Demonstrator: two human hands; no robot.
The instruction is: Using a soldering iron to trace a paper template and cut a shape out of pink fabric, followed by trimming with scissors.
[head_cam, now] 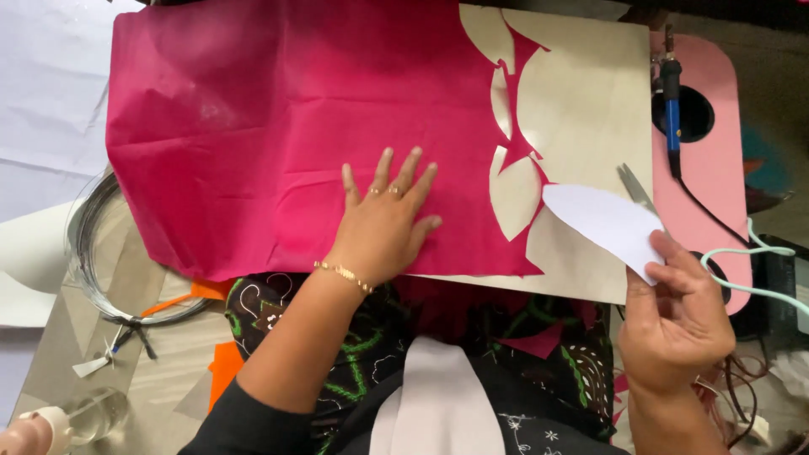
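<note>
A large pink fabric sheet [278,126] lies over a pale wooden board [590,93], with several leaf-shaped holes cut along its right edge. My left hand [383,223] rests flat on the fabric, fingers spread, with rings and a gold bracelet. My right hand [674,316] holds a white leaf-shaped paper template [602,221] by its lower end, above the board's right side. The blades of a pair of scissors [634,187] show just behind the template.
A pink tray [716,160] at the right carries a blue-handled tool [672,101] with a black cord. A coil of wire [93,253] lies at the left, orange scraps [223,362] below it, a glue gun [42,425] at the bottom left.
</note>
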